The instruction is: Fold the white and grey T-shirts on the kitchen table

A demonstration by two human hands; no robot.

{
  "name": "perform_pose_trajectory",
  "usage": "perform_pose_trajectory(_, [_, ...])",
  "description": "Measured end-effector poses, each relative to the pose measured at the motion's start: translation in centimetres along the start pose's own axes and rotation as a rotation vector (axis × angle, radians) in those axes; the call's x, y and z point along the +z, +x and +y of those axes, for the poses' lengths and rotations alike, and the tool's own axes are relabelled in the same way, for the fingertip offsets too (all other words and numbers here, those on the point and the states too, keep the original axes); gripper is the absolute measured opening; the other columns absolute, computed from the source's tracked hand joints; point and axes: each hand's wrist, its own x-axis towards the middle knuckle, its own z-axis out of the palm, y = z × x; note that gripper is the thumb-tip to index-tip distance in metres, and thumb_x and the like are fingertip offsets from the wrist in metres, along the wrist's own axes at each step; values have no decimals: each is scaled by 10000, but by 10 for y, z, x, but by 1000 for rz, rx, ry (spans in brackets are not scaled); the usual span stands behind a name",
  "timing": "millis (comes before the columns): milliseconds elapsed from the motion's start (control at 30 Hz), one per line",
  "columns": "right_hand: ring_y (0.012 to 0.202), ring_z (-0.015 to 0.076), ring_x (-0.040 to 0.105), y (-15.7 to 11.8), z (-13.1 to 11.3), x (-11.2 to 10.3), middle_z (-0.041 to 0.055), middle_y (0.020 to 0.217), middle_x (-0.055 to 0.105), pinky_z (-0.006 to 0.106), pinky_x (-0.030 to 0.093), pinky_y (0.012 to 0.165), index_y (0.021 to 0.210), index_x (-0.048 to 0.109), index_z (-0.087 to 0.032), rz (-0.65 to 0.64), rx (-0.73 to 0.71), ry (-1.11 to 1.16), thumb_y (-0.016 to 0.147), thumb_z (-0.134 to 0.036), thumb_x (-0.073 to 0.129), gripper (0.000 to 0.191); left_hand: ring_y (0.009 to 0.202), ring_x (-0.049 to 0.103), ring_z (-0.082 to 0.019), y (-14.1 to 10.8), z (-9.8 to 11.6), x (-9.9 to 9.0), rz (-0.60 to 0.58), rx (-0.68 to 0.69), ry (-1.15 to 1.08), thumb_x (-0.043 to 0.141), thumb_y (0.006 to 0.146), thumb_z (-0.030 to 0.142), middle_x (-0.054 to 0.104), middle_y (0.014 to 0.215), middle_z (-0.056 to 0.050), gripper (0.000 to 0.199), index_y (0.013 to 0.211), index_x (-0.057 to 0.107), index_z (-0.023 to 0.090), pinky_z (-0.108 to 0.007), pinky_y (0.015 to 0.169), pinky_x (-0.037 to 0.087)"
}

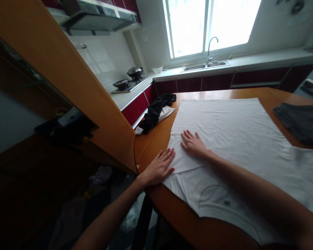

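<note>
A white T-shirt (229, 128) lies spread out on the wooden table, its neckline toward me and its hem at the far side. The sleeve on the left is folded in over the body of the shirt. My left hand (158, 167) rests flat at the shirt's left edge, fingers spread, partly on the cloth and partly over the table's rim. Flat on the folded part, a little farther in, lies my right hand (194, 144) with its fingers stretched out. Neither hand grips the fabric. My right forearm crosses over the shirt and hides part of it.
Crumpled black and white clothes (156, 113) lie at the table's far left. A folded dark grey garment (302, 121) is on the right. A wooden partition (94, 104) stands close on the left. Behind the table (148, 152) are a stove (130, 85) and a sink (194, 67).
</note>
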Motion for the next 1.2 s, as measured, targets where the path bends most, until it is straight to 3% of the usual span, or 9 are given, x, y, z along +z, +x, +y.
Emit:
perform_pose_trajectory(233, [1535,274,140,0,0,1,138,1653,197,586,104,1209,1569,295,-124,-2,-2,-7,1009,-425,312,636,1540,96,-224,-10,5,5,13,-38,-5,279,1058,486,123,1658,-68,638,1617,85,247,-467,1255,100])
perform_pose_trajectory(367, [1535,272,144,1,1,3,142,1652,197,592,108,1207,1568,297,-124,-1,-3,-17,1010,-429,307,636,1540,104,-224,-11,2,-2,-35,-30,-23,289,1049,519,101,1661,-62,647,1615,114,261,-469,1252,99])
perform_pose_trajectory(433, [1534,273,145,1,1,3,143,1652,198,597,111,1205,1566,300,-120,1,-1,-22,1011,-431,303,635,1539,113,-216,0,-3,-11,-25,-39,-49,270,1048,535,124,1661,-65,643,1612,156,249,-458,1249,121])
perform_pose_trajectory(533, [1535,275,141,0,0,3,144,1651,202,601,112,1203,1563,305,-120,-3,-1,-22,1010,-434,309,635,1540,120,-204,33,-13,-20,94,-90,-53,219,1061,487,171,1656,-90,612,1600,211,198,-447,1244,141])
perform_pose_trajectory(633, [1534,279,144,-1,0,1,148,1650,205,595,115,1205,1563,305,-120,-4,-2,-23,1009,-431,316,636,1539,130,-215,69,-22,-14,193,-126,-12,226,1062,444,172,1656,-120,602,1588,237,152,-460,1239,151])
perform_pose_trajectory(700, [1533,277,149,-1,-1,0,148,1650,206,585,118,1208,1563,305,-119,-5,-1,-26,1007,-425,319,634,1538,140,-236,83,-27,-4,183,-150,15,250,1054,456,170,1654,-139,616,1580,252,135,-482,1235,152])
perform_pose_trajectory(867, [1535,269,141,0,-1,-1,138,1652,200,577,119,1211,1565,304,-124,-14,0,-21,1006,-424,324,635,1538,132,-255,90,-35,13,125,-181,11,269,1041,505,156,1655,-149,656,1580,246,132,-509,1230,143])
perform_pose_trajectory(1200, [1534,276,144,-1,-4,-5,140,1652,198,585,102,1209,1565,303,-114,-20,9,-2,1010,-421,324,635,1455,368,-264,111,-57,-7,293,-267,-54,361,1027,366,480,1511,-158,530,1462,470,85,-442,1209,258])
